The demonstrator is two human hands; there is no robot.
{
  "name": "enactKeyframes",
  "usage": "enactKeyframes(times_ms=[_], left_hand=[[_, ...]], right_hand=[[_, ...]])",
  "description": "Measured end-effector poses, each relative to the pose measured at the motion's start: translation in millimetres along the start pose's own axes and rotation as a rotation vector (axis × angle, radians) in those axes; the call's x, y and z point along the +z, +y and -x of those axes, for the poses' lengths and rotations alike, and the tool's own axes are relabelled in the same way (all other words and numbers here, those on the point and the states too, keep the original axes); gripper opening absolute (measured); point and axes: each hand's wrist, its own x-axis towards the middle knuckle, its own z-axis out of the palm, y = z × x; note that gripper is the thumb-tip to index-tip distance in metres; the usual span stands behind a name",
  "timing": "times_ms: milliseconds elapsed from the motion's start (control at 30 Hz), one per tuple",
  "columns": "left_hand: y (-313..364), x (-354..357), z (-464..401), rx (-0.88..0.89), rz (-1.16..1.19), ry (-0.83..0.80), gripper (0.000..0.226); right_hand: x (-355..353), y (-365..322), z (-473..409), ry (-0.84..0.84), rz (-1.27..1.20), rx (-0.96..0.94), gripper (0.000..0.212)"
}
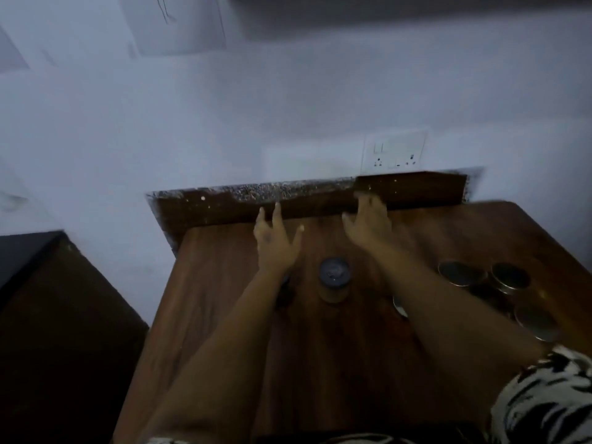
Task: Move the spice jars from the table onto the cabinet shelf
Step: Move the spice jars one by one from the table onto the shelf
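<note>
Both arms reach forward over a wooden table (224, 315) with a smooth, dark brown grain. The left hand (277, 241) has its fingers spread and straight, released, holding nothing. The right hand (368, 224) is also released, fingers stretched toward the far edge, though it is blurred.

Between the two forearms one spice jar (334, 283) stands upright on the table; it is round, with a dark lid and a pale brownish body. At the right side lies a group of round jars with metal rims (483, 277), close together. Another round lid (400, 307) shows partly, just beside the right forearm.

Far behind, a speckled stone ledge (272, 189) runs along the white wall, with a switch plate (394, 152) above it.
</note>
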Motion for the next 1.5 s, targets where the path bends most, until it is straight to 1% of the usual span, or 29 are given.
enactKeyframes(times_ms=[100, 167, 233, 300, 400, 500, 600, 667, 733, 800, 833, 867, 933, 967, 1000, 1067, 1100, 1133, 1167, 1200, 1233, 1267, 1300, 1333, 1367, 1400, 1433, 1467, 1500], left_hand=[[-34.0, 21.1, 32.4, -0.079, -0.031, -0.105, 0.082], [-45.7, 31.8, 48.5, -0.109, -0.038, -0.177, 0.083], [-47.9, 40.1, 62.9, -0.106, -0.026, -0.226, 0.083], [-44.4, 46.5, 72.6, -0.100, -0.007, -0.247, 0.081], [-41.0, 51.9, 80.8, -0.039, -0.030, -0.223, 0.073], [-43.3, 53.2, 83.4, -0.003, -0.044, -0.217, 0.069], [-46.4, 53.3, 86.3, 0.008, -0.042, -0.216, 0.072], [-48.7, 53.3, 88.7, 0.011, -0.050, -0.230, 0.076], [-49.8, 53.9, 93.1, -0.039, -0.025, -0.282, 0.080], [-45.6, 54.5, 99.3, -0.144, 0.087, -0.331, 0.089], [-40.6, 55.4, 101.5, -0.182, 0.147, -0.333, 0.097], [-33.9, 56.7, 102.4, -0.178, 0.184, -0.320, 0.105], [-16.5, 58.8, 98.5, -0.095, 0.218, -0.267, 0.116], [-8.1, 57.5, 93.2, -0.050, 0.231, -0.226, 0.117], [-1.0, 54.1, 85.5, -0.012, 0.243, -0.164, 0.113], [7.2, 41.5, 65.9, 0.045, 0.257, -0.026, 0.093], [9.2, 33.3, 56.3, 0.062, 0.276, 0.011, 0.085], [9.4, 24.8, 47.6, 0.075, 0.316, -0.001, 0.081], [8.9, 16.1, 39.6, 0.072, 0.386, -0.071, 0.078], [9.1, 8.0, 32.6, 0.061, 0.478, -0.193, 0.076], [9.0, 2.7, 26.6, 0.052, 0.563, -0.317, 0.076], [9.8, -0.6, 21.8, 0.052, 0.609, -0.385, 0.076], [13.4, -2.4, 19.6, 0.056, 0.613, -0.391, 0.079], [19.3, -3.3, 19.6, 0.073, 0.573, -0.347, 0.086], [26.0, -3.0, 19.7, 0.118, 0.474, -0.262, 0.097], [31.3, 0.2, 20.0, 0.204, 0.341, -0.177, 0.106], [34.8, 3.8, 21.4, 0.298, 0.215, -0.103, 0.109], [36.6, 6.3, 22.3, 0.352, 0.151, -0.052, 0.107], [38.0, 5.0, 22.3, 0.345, 0.151, -0.039, 0.104]], right_hand=[[59.6, 38.9, 62.1, -0.227, 0.101, 0.062, 0.064], [84.2, 54.5, 93.0, -0.302, 0.101, 0.114, 0.072], [97.6, 62.0, 105.0, -0.320, 0.143, 0.142, 0.089], [104.5, 61.3, 98.6, -0.308, 0.117, 0.124, 0.101], [115.0, 54.0, 76.7, -0.273, -0.044, 0.120, 0.105], [128.2, 48.9, 62.5, -0.344, -0.062, 0.139, 0.110], [134.9, 50.5, 57.8, -0.361, -0.067, 0.143, 0.103], [129.0, 53.8, 52.1, -0.354, -0.122, 0.175, 0.101], [113.6, 53.9, 43.0, -0.360, -0.230, 0.270, 0.102], [93.0, 48.4, 31.8, -0.353, -0.368, 0.359, 0.095], [81.8, 42.9, 26.4, -0.344, -0.405, 0.364, 0.090], [70.7, 35.8, 22.0, -0.339, -0.399, 0.345, 0.085], [50.3, 19.7, 15.5, -0.347, -0.306, 0.273, 0.078], [41.3, 12.5, 13.5, -0.370, -0.263, 0.232, 0.076], [33.7, 6.0, 11.0, -0.405, -0.240, 0.194, 0.074], [18.0, -5.2, 4.8, -0.492, -0.244, 0.149, 0.074], [9.1, -9.6, 1.9, -0.537, -0.244, 0.132, 0.079], [0.8, -13.3, -0.8, -0.570, -0.242, 0.107, 0.085], [-7.3, -16.4, -3.4, -0.588, -0.255, 0.080, 0.090], [-14.3, -19.5, -5.5, -0.593, -0.300, 0.063, 0.093], [-20.3, -21.9, -7.2, -0.586, -0.378, 0.059, 0.089], [-24.2, -23.8, -8.5, -0.564, -0.470, 0.069, 0.080], [-27.3, -25.7, -9.7, -0.529, -0.542, 0.087, 0.068], [-30.0, -28.4, -10.8, -0.481, -0.581, 0.109, 0.058], [-32.6, -31.2, -11.4, -0.425, -0.599, 0.138, 0.053], [-34.8, -34.9, -12.3, -0.369, -0.609, 0.173, 0.050], [-37.1, -37.7, -13.1, -0.328, -0.614, 0.209, 0.050], [-39.6, -40.8, -14.2, -0.322, -0.622, 0.234, 0.051], [-42.3, -42.8, -14.8, -0.353, -0.636, 0.236, 0.053]])
